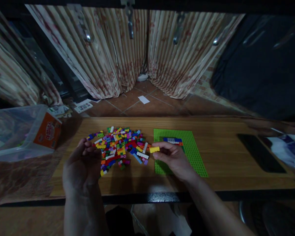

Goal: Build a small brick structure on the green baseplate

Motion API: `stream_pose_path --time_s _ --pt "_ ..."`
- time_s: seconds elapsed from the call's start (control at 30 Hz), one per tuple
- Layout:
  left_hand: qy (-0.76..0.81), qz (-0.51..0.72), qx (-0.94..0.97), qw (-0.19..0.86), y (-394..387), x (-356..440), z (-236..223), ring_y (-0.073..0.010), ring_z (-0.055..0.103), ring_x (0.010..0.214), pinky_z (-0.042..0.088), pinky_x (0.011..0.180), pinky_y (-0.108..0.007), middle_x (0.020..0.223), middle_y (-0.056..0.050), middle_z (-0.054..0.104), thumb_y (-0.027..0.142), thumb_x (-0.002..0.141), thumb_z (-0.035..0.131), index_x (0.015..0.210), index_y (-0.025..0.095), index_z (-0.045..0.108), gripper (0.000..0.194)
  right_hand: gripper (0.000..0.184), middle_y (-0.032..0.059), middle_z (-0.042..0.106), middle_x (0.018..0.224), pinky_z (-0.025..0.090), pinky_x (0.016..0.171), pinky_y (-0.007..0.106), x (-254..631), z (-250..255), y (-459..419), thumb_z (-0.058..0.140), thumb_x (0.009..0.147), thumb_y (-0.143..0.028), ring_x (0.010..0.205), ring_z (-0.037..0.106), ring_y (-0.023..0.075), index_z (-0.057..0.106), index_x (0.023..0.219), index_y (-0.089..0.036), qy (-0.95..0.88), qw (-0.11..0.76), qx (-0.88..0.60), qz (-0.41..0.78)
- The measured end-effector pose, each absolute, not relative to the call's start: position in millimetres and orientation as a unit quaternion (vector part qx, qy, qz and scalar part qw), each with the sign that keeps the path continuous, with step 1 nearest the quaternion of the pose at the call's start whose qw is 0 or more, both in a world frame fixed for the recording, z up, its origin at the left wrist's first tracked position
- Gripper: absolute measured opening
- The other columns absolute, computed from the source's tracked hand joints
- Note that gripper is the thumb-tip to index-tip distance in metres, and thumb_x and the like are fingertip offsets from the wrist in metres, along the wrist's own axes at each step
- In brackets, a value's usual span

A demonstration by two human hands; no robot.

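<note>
A pile of small coloured bricks (120, 146) lies on the wooden table (223, 154). Right of it lies a green baseplate (194, 154) with a short row of blue, white and red bricks (173, 140) built on it. My right hand (173, 159) hovers over the baseplate's left part and pinches a yellow brick (154, 149) between thumb and fingers. My left hand (82, 162) rests at the left edge of the pile, palm turned up, fingers loosely curled; I cannot see anything in it.
A clear plastic tub (14, 131) with an orange box (48, 130) inside sits at the left. A dark phone (260, 151) and a plastic bag (288, 149) lie at the right. Striped curtains (108, 49) hang behind, above a tiled floor.
</note>
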State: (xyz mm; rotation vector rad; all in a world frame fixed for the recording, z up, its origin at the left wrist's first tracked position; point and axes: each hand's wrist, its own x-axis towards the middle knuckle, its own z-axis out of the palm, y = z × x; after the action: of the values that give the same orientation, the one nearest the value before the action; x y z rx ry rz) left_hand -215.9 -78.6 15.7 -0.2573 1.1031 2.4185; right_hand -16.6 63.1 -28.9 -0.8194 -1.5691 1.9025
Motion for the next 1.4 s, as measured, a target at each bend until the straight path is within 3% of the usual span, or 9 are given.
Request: stream_pose_path --time_s 0.1,0.3,0.57,0.83,1.4 --pt "0.380 0.883 -0.132 0.240 -74 -210 19 -0.0033 0.046 0.044 0.043 0.044 -0.012 0.059 0.002 0.052 0.003 0.090 0.039 0.078 0.012 0.058 0.025 0.026 -0.0011 0.068 0.073 0.051 0.063 0.027 -4 -31 72 0.073 0.075 -0.034 0.065 0.061 0.0127 0.073 0.099 -0.023 -0.664 0.287 -0.333 0.605" --pt "0.378 0.879 -0.140 0.255 -63 -199 17 -0.0037 0.052 0.047 0.044 0.044 -0.012 0.061 0.002 0.056 0.002 0.091 0.039 0.080 0.010 0.059 0.024 0.032 0.0071 0.073 0.097 0.054 0.070 0.032 41 -25 99 0.058 0.088 -0.045 0.081 0.068 0.0203 0.067 0.106 -0.021 -0.804 0.281 -0.369 0.371" --pt "0.379 0.871 -0.124 0.286 -53 -184 16 -0.0041 0.054 0.047 0.047 0.046 -0.013 0.061 0.001 0.058 0.002 0.092 0.038 0.077 0.011 0.060 0.028 0.020 0.0099 0.067 0.111 0.050 0.094 0.045 64 -36 102 0.053 0.092 -0.031 0.107 0.060 0.0252 0.063 0.105 -0.020 -0.898 0.238 -0.305 0.211" --pt "0.374 0.873 -0.120 0.288 -51 -185 14 -0.0041 0.054 0.049 0.047 0.047 -0.013 0.061 0.001 0.058 0.002 0.091 0.038 0.075 0.011 0.061 0.029 0.011 0.0098 0.060 0.119 0.045 0.102 0.049 61 -43 99 0.060 0.088 -0.025 0.116 0.049 0.0270 0.069 0.093 -0.021 -0.914 0.223 -0.304 0.150" --pt "0.376 0.868 -0.121 0.300 -50 -181 19 -0.0047 0.055 0.050 0.047 0.048 -0.014 0.062 0.001 0.058 0.000 0.089 0.042 0.078 0.011 0.060 0.024 0.011 0.0103 0.061 0.118 0.046 0.098 0.050 59 -43 99 0.061 0.088 -0.024 0.115 0.050 0.0291 0.072 0.090 -0.022 -0.920 0.203 -0.310 0.125"
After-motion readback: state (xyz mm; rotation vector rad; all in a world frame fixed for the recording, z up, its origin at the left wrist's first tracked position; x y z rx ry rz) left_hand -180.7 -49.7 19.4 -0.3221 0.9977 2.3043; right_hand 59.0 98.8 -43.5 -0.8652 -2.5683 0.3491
